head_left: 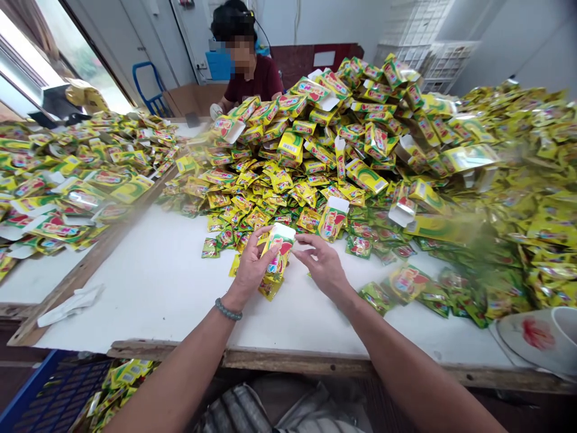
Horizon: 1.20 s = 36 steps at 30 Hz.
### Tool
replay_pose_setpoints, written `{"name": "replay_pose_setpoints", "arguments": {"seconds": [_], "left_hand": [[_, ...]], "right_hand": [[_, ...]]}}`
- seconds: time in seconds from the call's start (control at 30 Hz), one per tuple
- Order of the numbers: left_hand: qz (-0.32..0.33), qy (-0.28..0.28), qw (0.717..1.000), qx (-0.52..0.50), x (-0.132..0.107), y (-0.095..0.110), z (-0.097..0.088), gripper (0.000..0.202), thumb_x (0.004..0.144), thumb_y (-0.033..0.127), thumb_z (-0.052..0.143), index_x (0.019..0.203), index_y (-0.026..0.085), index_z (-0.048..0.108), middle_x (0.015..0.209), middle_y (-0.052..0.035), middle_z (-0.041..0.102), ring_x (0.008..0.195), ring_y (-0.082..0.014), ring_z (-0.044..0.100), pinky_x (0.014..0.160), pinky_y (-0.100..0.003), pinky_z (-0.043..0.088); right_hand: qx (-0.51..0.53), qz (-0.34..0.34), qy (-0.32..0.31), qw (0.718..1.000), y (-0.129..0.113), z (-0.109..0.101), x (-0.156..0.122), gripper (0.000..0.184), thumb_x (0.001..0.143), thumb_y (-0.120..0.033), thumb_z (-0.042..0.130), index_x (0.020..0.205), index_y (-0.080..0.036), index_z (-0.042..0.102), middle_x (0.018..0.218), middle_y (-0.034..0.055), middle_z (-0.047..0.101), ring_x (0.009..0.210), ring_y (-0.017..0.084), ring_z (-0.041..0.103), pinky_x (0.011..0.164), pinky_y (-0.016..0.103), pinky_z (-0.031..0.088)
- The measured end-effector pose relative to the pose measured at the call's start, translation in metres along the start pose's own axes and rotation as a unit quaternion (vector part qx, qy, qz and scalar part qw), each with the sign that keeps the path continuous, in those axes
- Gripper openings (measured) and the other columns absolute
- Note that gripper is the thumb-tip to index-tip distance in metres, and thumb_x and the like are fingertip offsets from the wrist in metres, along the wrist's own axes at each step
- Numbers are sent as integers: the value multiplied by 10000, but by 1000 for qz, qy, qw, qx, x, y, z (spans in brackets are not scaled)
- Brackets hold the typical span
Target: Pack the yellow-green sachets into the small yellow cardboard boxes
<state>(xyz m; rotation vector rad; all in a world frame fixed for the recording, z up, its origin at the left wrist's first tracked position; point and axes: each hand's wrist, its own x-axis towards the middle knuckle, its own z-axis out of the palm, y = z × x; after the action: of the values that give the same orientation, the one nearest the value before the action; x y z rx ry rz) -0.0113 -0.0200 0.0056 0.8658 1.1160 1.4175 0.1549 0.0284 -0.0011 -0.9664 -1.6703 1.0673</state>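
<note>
My left hand (250,267) grips a small yellow-and-green carton (278,252) with a white open top flap, held upright just above the white table (153,288). My right hand (322,264) is beside the carton's right edge, fingers curled and touching its top flap. A few yellow sachets (270,288) show beneath the carton, partly hidden by my left hand. A large heap of matching cartons and sachets (342,144) rises right behind my hands.
Another pile of cartons (67,174) covers the left table. A person in a dark red shirt (256,78) sits at the far side. A blue crate (54,394) with packets stands below left. A white bowl (541,340) sits at the right edge.
</note>
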Motion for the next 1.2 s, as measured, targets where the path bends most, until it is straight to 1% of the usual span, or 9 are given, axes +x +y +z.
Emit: {"name": "replay_pose_setpoints", "arguments": {"seconds": [0.1, 0.33, 0.43, 0.6, 0.77, 0.87, 0.97, 1.07, 1.2], "left_hand": [[-27, -16, 1000, -2, -3, 2, 1, 609, 728, 375, 821, 1214, 236, 482, 909, -18, 714, 641, -170, 698, 587, -292, 594], [-24, 5, 998, -51, -4, 10, 6, 626, 725, 387, 817, 1211, 257, 444, 973, -5, 692, 613, -161, 704, 520, -260, 586], [-24, 6, 998, -51, -4, 12, 5, 632, 731, 372, 816, 1225, 266, 436, 1005, -5, 683, 592, -150, 700, 500, -246, 579], [-32, -6, 998, -47, -5, 10, 4, 567, 742, 364, 808, 1171, 271, 450, 962, 21, 666, 607, -146, 698, 531, -273, 604], [-68, -55, 996, -18, -8, 8, 5, 515, 741, 389, 806, 1119, 255, 483, 841, 47, 638, 568, -117, 645, 563, -309, 621], [-79, -78, 994, 3, -8, 7, 5, 520, 743, 408, 803, 1123, 250, 486, 812, 42, 640, 564, -130, 644, 578, -330, 622], [-77, -51, 996, 8, -6, 6, 4, 588, 731, 433, 806, 1155, 258, 438, 830, 34, 667, 557, -145, 658, 556, -314, 596], [-73, -7, 997, 12, -4, 4, 3, 631, 698, 455, 825, 1121, 243, 408, 736, 41, 674, 514, -145, 641, 501, -256, 532], [-57, -1, 997, 43, -4, 2, 1, 616, 666, 459, 844, 1073, 223, 446, 655, 44, 674, 492, -137, 620, 495, -222, 477]], "right_hand": [[55, 10, -15, 998, 4, 3, 1, 270, 835, -449, 683, 999, -236, 713, 1090, 85, 653, 923, 204, 628, 748, 340, 541], [70, 26, 1, 997, 0, 6, -2, 311, 814, -439, 720, 1077, -273, 721, 1199, 82, 582, 991, 201, 604, 761, 330, 550], [131, 51, -46, 989, 1, 11, -4, 379, 844, -444, 687, 1175, -260, 669, 1114, 72, 646, 860, 178, 640, 787, 354, 543], [131, 46, -19, 990, 1, 15, -5, 350, 836, -474, 689, 1090, -236, 656, 1017, 56, 679, 852, 184, 640, 774, 326, 524], [104, 62, -45, 992, -1, 10, -2, 357, 856, -551, 625, 772, -205, 601, 724, 2, 599, 690, 149, 554, 652, 279, 471], [136, 92, -66, 984, -4, 6, -2, 348, 854, -559, 624, 934, -220, 616, 703, -16, 614, 663, 154, 573, 640, 284, 488], [63, 75, -64, 993, -8, 1, -2, 401, 855, -543, 635, 1128, -251, 649, 839, 18, 707, 761, 193, 638, 746, 340, 526], [-27, 53, -74, 995, -11, -1, -1, 352, 904, -542, 565, 961, -248, 750, 930, 37, 742, 864, 225, 656, 828, 362, 512], [10, 77, -79, 994, -12, 2, -1, 338, 877, -516, 610, 877, -218, 768, 847, 27, 742, 786, 205, 658, 717, 315, 497]]}}
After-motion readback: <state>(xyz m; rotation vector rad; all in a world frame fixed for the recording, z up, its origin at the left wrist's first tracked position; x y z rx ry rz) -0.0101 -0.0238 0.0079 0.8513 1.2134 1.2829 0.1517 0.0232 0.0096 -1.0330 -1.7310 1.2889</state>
